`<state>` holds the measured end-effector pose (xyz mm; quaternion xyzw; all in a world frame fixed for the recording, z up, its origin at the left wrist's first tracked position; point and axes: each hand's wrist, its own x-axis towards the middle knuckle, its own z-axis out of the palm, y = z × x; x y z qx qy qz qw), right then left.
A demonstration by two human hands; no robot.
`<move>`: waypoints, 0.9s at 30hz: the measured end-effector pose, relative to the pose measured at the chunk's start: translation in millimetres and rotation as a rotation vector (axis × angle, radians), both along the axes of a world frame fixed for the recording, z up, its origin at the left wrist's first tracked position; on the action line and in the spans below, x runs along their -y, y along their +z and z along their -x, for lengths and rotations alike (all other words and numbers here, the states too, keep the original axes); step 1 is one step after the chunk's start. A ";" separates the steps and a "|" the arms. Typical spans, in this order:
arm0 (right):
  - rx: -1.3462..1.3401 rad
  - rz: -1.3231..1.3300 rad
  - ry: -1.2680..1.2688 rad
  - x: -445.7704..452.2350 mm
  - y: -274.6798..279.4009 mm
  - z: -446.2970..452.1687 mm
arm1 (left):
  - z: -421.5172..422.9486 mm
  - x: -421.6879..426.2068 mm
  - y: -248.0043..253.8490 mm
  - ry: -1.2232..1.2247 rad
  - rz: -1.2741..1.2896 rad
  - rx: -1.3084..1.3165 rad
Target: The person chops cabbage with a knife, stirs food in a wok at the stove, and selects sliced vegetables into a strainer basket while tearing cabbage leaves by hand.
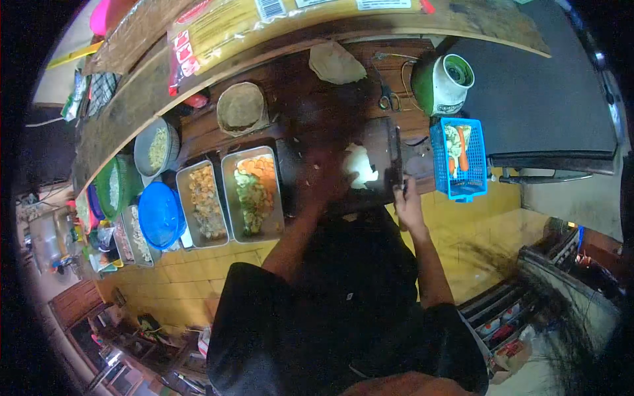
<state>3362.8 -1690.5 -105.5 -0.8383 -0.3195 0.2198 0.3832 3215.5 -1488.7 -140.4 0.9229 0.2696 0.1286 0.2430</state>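
Gripping dark knife (397, 158) in right hand (410, 206), right of centre; at centre, resting blurred left hand (330, 175) by white vegetable piece (360, 165) on dark board (378, 135), cannot tell whether grasping. Farther off, noted blue basket (469, 189) at right, scissors (389, 100) upper right, yellow packet (290, 28) along top.

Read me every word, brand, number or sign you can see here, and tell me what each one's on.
No text can be read with certainty.
Yellow packet: barcode and white printed panels, too small and blurred to read.
Green-and-white appliance: dark marking on its front, too blurred.
Black shirt: tiny pale mark, unreadable.
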 end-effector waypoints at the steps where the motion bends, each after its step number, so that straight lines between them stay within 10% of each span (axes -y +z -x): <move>1: -0.025 0.020 0.040 -0.1 -4.9 8.1 | -0.2 -2.2 1.8 0.004 0.008 -0.001; 7: -0.018 0.225 0.177 -30.9 24.3 53.0 | -4.8 -9.9 29.3 0.034 0.080 0.142; 10: 0.093 0.366 0.238 -36.1 19.7 55.3 | -9.4 -6.2 19.5 0.008 -0.383 0.234; 16: 0.183 0.551 0.204 -38.2 26.3 60.0 | -27.6 -9.7 -8.9 -0.116 -0.047 0.223; 22: 0.114 0.602 0.212 -39.1 9.5 51.7 | -42.9 5.4 -139.3 -0.037 -0.015 0.300; 27: 0.327 0.523 0.464 -48.6 -62.9 37.0 | -37.0 13.3 -142.6 0.095 1.136 0.734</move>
